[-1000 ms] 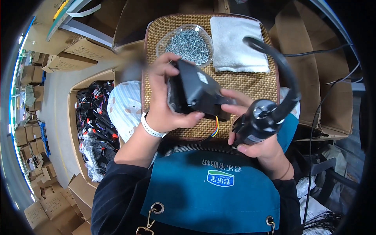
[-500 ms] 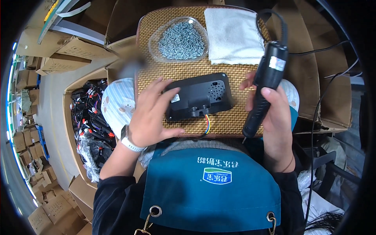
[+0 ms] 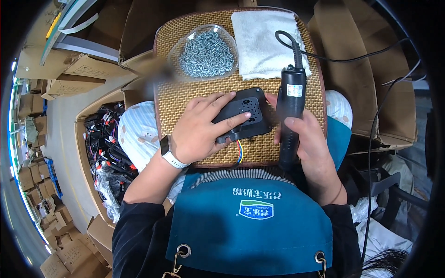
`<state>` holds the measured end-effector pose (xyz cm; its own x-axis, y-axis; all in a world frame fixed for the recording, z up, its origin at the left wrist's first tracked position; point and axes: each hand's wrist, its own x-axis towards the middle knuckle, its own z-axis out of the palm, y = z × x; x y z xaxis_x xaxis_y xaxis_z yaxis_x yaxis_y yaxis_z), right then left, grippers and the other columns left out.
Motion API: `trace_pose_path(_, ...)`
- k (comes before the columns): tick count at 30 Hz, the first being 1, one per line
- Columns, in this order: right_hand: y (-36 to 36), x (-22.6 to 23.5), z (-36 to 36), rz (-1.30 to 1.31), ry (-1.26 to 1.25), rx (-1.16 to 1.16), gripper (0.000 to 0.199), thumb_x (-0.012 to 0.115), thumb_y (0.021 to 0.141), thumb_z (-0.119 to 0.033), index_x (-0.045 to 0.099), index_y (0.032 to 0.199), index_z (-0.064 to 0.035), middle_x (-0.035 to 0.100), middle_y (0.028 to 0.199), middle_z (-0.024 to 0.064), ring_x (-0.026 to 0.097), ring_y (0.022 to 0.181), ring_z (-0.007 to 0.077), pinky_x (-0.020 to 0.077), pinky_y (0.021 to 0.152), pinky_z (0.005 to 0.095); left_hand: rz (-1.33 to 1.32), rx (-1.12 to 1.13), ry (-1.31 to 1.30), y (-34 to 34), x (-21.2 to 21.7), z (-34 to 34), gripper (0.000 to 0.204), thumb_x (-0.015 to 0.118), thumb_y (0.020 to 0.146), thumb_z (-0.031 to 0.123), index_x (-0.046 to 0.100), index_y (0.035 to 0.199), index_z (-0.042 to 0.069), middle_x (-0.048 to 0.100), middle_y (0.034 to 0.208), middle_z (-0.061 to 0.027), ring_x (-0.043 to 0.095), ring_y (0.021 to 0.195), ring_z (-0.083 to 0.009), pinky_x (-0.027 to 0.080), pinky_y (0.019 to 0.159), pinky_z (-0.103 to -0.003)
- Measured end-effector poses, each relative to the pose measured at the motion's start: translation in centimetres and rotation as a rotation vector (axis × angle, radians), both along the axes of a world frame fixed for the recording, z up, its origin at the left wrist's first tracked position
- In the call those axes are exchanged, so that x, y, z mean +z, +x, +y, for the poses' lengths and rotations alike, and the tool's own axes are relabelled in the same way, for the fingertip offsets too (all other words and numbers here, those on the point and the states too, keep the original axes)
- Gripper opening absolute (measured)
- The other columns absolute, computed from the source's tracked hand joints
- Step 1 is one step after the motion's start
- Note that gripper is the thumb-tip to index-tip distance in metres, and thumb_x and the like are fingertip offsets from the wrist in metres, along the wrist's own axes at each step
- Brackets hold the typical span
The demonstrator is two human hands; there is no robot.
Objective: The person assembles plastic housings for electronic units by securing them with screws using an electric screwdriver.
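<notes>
A light, rigid black plastic housing is being pinned flat under the left hand, fingers spread, while an electric screwdriver is being gripped in the closed right hand beside it.

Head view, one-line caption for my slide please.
Left hand presses a black casing on a woven mat; right hand holds a screwdriver.

We see a matt black plastic housing on a coarse woven cane mat. The power screwdriver has a smooth, slightly glossy black plastic body. Bright metal screws fill a clear glossy plastic tray. A white terry cloth looks soft and rough.
</notes>
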<state>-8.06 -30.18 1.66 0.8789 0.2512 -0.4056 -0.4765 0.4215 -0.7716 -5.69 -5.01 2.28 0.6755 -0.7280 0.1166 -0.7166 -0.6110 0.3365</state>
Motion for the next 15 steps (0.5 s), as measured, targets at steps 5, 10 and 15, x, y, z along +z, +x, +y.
trace_pose_path(5,-0.7,-1.4,-0.4,-0.068,0.041,0.053,0.037,0.067,0.080,-0.012,0.054,0.112,0.0044,0.060,0.095,0.0096,0.062,0.067,0.0179,0.0525,0.061,0.0299,-0.011,-0.024,-0.148,-0.2,-1.3,0.6,0.074,0.077,0.057,0.014,0.057,0.128,0.021,0.049,0.137,-0.0129,0.050,0.123,-0.0321,0.039,0.095,-0.042)
trace_pose_path(10,-0.6,-1.0,-0.3,-0.033,0.003,0.101,0.036,0.068,0.081,-0.011,0.052,0.110,0.0042,0.059,0.091,0.0084,0.062,0.069,0.0171,0.0526,0.063,0.0301,-0.002,-0.033,-0.158,-0.1,-1.1,0.7,0.074,0.077,0.060,0.014,0.055,0.130,0.020,0.050,0.136,-0.0091,0.049,0.124,-0.0294,0.038,0.097,-0.041)
trace_pose_path(15,2.0,2.1,-1.3,-0.274,-0.273,-0.022,0.049,0.062,0.082,-0.019,0.048,0.123,0.0066,0.062,0.097,0.0136,0.059,0.068,0.0139,0.0490,0.061,0.0251,0.104,-0.115,-0.100,0.8,-0.1,0.0,0.061,0.072,0.067,0.015,0.058,0.126,0.019,0.053,0.133,-0.0092,0.052,0.119,-0.0288,0.041,0.095,-0.041)
